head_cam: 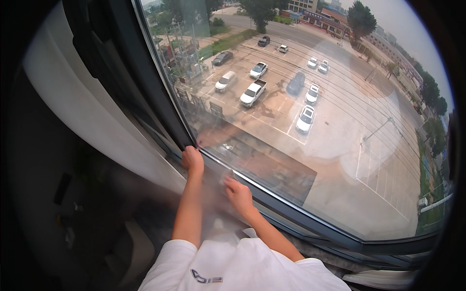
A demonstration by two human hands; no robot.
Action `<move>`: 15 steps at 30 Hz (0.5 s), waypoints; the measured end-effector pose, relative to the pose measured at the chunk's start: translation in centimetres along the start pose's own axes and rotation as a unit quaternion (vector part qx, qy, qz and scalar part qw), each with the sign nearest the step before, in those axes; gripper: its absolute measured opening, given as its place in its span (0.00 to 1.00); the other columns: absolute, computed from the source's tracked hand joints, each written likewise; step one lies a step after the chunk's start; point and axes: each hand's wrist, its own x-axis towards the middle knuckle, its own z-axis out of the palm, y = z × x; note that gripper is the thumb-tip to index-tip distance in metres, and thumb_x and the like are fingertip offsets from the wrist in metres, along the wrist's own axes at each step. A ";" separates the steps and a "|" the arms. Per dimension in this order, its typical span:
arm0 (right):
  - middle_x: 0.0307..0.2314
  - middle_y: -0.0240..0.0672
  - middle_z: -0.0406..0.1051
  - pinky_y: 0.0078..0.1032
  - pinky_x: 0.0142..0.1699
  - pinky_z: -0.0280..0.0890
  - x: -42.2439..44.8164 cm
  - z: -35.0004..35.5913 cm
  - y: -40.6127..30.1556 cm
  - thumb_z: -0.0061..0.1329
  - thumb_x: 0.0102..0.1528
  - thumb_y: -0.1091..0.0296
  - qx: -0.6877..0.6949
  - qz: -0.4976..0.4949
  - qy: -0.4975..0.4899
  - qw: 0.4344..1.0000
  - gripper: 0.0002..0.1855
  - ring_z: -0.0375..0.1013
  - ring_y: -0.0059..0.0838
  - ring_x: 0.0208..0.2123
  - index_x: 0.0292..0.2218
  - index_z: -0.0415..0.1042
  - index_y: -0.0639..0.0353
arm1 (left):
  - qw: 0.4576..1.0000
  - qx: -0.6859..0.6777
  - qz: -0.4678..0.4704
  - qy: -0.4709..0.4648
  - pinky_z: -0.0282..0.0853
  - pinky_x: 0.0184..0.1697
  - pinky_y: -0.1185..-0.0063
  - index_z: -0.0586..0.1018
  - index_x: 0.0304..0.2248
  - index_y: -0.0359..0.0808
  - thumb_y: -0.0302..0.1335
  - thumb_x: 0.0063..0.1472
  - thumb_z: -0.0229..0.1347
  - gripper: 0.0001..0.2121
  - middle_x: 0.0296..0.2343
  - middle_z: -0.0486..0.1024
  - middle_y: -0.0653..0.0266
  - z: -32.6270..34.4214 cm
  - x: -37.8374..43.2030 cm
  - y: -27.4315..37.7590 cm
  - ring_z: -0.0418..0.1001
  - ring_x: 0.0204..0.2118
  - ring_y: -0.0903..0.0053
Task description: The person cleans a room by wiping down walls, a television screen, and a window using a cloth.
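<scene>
My left hand (192,159), its fingers curled, is at the lower left corner of a dark window frame (165,98). Whether it grips anything there is hidden. My right hand (239,192) is lower and to the right, beside the bottom rail of the frame (276,198). Between its thumb and fingers shows a small greyish object (228,176) with a dark tip, too blurred to name. Faint reflections of a forearm and hand lie in the window glass (251,156) just beyond both hands.
A pale curtain (105,120) hangs along the left side of the window. Below it, in shadow, stands a light-coloured chair (136,247). A bunched white cloth (386,280) lies at the lower right. Outside, far below, is a car park (335,138) with several vehicles.
</scene>
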 end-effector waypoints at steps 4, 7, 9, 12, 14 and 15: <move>0.49 0.37 0.75 0.35 0.48 0.72 0.2 -0.6 -0.5 0.49 0.54 0.73 0.011 0.029 -0.029 0.999 0.17 0.77 0.47 0.43 0.46 0.80 0.50 | 0.998 0.041 -0.039 0.027 0.78 0.39 0.61 0.81 0.33 0.36 0.33 0.65 0.53 0.10 0.33 0.82 0.51 1.5 -0.9 1.1 0.82 0.38 0.55; 0.53 0.37 0.72 0.32 0.54 0.70 0.3 -1.2 -1.0 0.50 0.59 0.72 0.008 0.080 -0.084 0.993 0.16 0.75 0.43 0.50 0.49 0.77 0.59 | 0.996 0.022 -0.043 0.073 0.78 0.36 0.60 0.79 0.32 0.34 0.33 0.65 0.50 0.12 0.30 0.82 0.51 2.8 -1.3 1.3 0.82 0.34 0.54; 0.53 0.36 0.73 0.32 0.53 0.70 0.4 -1.5 -1.4 0.50 0.58 0.72 0.002 0.066 -0.078 0.995 0.16 0.75 0.43 0.49 0.48 0.78 0.58 | 0.995 0.002 -0.048 0.088 0.77 0.36 0.60 0.77 0.31 0.33 0.33 0.65 0.49 0.12 0.29 0.82 0.49 3.4 -1.4 1.3 0.82 0.32 0.53; 0.52 0.36 0.73 0.32 0.53 0.71 0.6 -1.7 -1.7 0.50 0.58 0.73 0.004 0.070 -0.078 0.994 0.16 0.75 0.42 0.49 0.48 0.78 0.59 | 0.992 -0.023 -0.055 0.108 0.76 0.37 0.58 0.76 0.31 0.32 0.33 0.66 0.48 0.12 0.29 0.81 0.47 3.9 -1.4 1.2 0.81 0.33 0.51; 0.52 0.37 0.73 0.32 0.54 0.70 0.6 -1.5 -1.7 0.51 0.58 0.73 0.014 0.093 -0.090 0.992 0.15 0.75 0.42 0.50 0.47 0.78 0.60 | 0.990 -0.038 -0.065 0.118 0.75 0.37 0.56 0.76 0.31 0.31 0.33 0.66 0.47 0.13 0.29 0.81 0.45 4.1 -1.5 1.2 0.81 0.33 0.49; 0.52 0.37 0.73 0.32 0.54 0.70 0.5 -1.4 -1.6 0.51 0.58 0.74 0.013 0.079 -0.078 0.994 0.15 0.75 0.42 0.50 0.47 0.78 0.60 | 0.989 -0.053 -0.067 0.124 0.74 0.37 0.56 0.76 0.31 0.31 0.33 0.67 0.47 0.13 0.29 0.81 0.45 4.1 -1.6 1.2 0.80 0.33 0.49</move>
